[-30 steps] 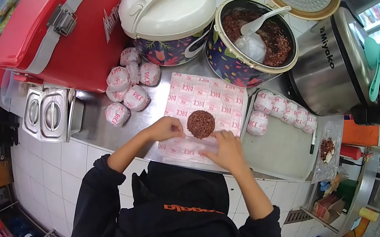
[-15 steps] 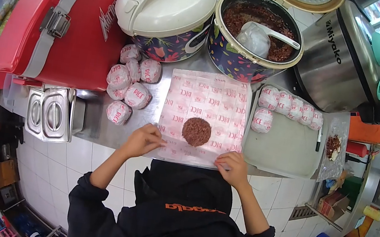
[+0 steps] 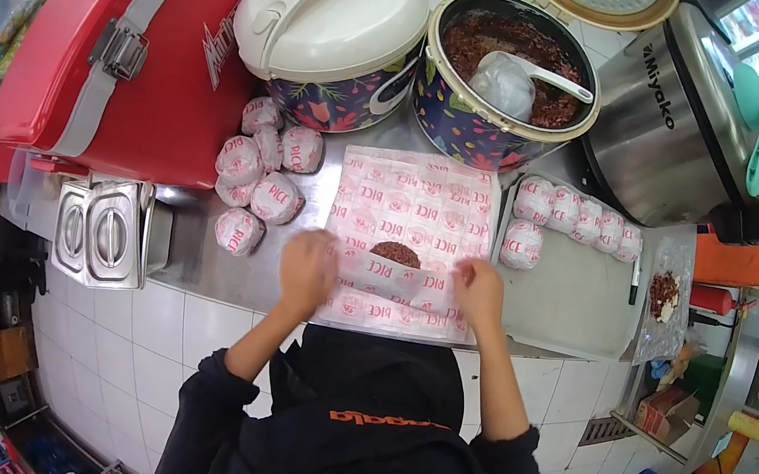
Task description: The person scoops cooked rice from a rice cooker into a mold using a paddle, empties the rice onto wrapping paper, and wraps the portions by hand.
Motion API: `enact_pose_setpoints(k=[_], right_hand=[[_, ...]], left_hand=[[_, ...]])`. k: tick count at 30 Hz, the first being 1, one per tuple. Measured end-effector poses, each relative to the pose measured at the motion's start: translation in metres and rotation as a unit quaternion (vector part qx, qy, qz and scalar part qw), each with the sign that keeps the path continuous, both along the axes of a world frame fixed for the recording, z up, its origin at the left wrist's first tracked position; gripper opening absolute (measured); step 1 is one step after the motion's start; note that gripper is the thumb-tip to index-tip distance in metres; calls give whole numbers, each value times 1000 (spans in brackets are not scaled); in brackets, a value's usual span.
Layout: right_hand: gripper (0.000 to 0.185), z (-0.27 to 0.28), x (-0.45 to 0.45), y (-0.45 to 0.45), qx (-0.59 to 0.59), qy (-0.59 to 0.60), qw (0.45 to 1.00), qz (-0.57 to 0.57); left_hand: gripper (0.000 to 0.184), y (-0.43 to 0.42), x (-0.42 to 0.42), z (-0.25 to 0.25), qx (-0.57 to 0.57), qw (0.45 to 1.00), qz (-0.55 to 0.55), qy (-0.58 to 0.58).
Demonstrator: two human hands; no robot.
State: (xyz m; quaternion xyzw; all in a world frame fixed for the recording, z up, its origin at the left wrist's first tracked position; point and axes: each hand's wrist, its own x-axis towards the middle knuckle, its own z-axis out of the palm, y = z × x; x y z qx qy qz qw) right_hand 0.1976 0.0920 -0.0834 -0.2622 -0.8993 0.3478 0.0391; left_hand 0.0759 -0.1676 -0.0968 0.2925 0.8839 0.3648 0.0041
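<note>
A round portion of dark reddish-brown rice (image 3: 396,252) lies on a stack of white wrapping paper (image 3: 419,183) printed with red "RICE". The near edge of the top sheet is folded up over it, hiding its lower part. At the left end of this fold, my left hand (image 3: 308,270) is closed on the paper, somewhat blurred. My right hand (image 3: 478,297) pinches the fold's right end. Wrapped rice balls (image 3: 277,198) sit in a cluster left of the stack.
Right of the paper, a tray (image 3: 565,305) holds several wrapped rice balls (image 3: 534,199) and a marker (image 3: 636,280). Behind stand an open rice cooker (image 3: 488,139) with a scoop (image 3: 559,81), a closed cooker (image 3: 337,16) and a steel Miyako cooker (image 3: 642,131). A red cooler (image 3: 160,97) stands left.
Both hands have moved up and away from my body, bringing the sheet's near edge over the rice. The rice was fully exposed before; now only its far part shows.
</note>
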Motion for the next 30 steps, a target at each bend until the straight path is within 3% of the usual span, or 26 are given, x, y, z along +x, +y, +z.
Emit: enact_pose_setpoints(k=[1,3,5,8,10,13,19,21,23,25,28,30], right_hand=[[16,0,-17,4,32,45,998,38],[26,6,-60,6,74,107,985,109],[29,-9,-96,18,105,176,971,125],[33,-13,-129,32,105,114,973,169],[30,-12,-140,36,75,-48,973,215],[19,-2,-148,33,94,-119,960,236],[4,51,-83,-9,47,0,958,284],[5,57,-46,-31,72,30,948,308],[6,53,-22,-47,93,37,946,309],[11,40,-7,-57,97,40,953,283],[24,40,8,-65,88,67,967,230],[32,34,14,-69,118,108,960,232]], left_hand=[[25,1,7,1,-53,982,-136,123],[40,9,42,2,-94,952,-247,154],[43,15,53,0,-102,951,-253,145],[46,20,50,3,-114,953,-251,126],[47,21,51,5,-116,958,-237,116],[49,26,47,7,-112,959,-234,117],[51,40,31,21,-64,981,-137,125],[51,46,25,31,-80,959,-114,245],[48,47,23,36,-144,943,-142,264],[43,40,21,25,-172,920,-257,240],[40,33,20,15,-160,899,-303,273],[40,27,21,18,-136,912,-301,241]])
